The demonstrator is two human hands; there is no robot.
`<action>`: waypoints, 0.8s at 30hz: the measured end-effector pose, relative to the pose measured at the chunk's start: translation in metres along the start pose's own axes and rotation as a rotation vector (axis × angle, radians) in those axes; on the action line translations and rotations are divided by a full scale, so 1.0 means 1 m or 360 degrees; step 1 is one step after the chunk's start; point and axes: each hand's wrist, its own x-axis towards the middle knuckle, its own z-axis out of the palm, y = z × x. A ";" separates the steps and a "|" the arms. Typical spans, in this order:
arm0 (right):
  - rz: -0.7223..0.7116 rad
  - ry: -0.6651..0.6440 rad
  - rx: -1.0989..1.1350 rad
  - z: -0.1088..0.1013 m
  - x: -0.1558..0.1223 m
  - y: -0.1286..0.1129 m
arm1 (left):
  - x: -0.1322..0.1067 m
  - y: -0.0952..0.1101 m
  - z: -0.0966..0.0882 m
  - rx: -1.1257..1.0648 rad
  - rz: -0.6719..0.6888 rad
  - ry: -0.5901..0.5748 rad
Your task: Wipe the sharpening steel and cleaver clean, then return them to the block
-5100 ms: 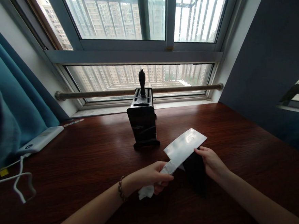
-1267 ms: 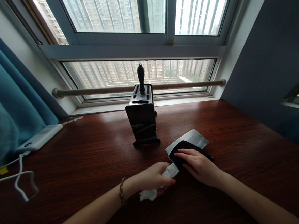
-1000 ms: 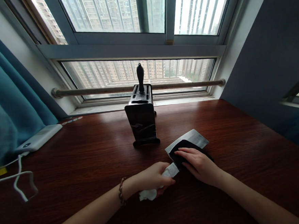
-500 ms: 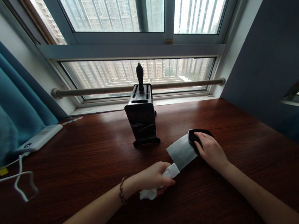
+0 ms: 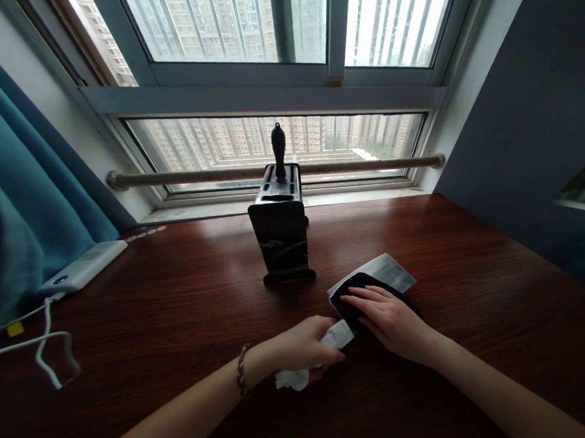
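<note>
My left hand [image 5: 309, 348] is closed around the handle of a kitchen cleaver, with white tissue [image 5: 337, 335] wrapped about the grip and sticking out on both sides of the fist. The cleaver's wide grey blade [image 5: 389, 272] points away to the right, just above the wooden table. Over the blade's near part lies a black cloth [image 5: 350, 290]. My right hand [image 5: 392, 319] presses this cloth against the blade, fingers together on top, thumb hidden. Much of the blade is covered by cloth and hand.
A black knife block [image 5: 281, 240] with one black-handled tool [image 5: 278, 150] in it stands behind the cleaver. At left a white power strip [image 5: 88, 268] with a white cable [image 5: 44, 353] lies beside a blue curtain [image 5: 35, 197]. A metal rail [image 5: 194, 177] crosses the window.
My right hand has slid the black cloth along the blade toward the handle, from its far end, which is now uncovered. My left hand keeps its grip. The view has shifted slightly.
</note>
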 end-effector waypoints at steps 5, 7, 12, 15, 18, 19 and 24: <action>0.0310 0.0191 -0.0113 0.001 -0.002 0.020 | 0.001 -0.003 0.000 0.0040 -0.0016 -0.0014; 0.0443 0.0264 -0.0195 0.001 -0.003 0.031 | 0.002 -0.004 0.000 0.0045 -0.0028 -0.0019; 0.0772 0.0326 -0.0430 -0.002 -0.007 0.046 | 0.001 -0.005 -0.001 0.0029 -0.0044 -0.0021; 0.0905 0.0331 -0.0518 -0.003 -0.008 0.045 | 0.001 -0.005 0.000 0.0019 -0.0031 -0.0029; 0.1028 0.0332 -0.0567 -0.005 -0.007 0.040 | 0.001 -0.003 0.000 0.0037 -0.0044 -0.0020; 0.1077 0.0321 -0.0579 -0.005 -0.007 0.039 | 0.000 -0.002 0.000 0.0040 -0.0046 -0.0018; 0.1209 0.0249 -0.0628 -0.006 -0.006 0.034 | 0.000 0.001 -0.001 0.0036 -0.0063 -0.0024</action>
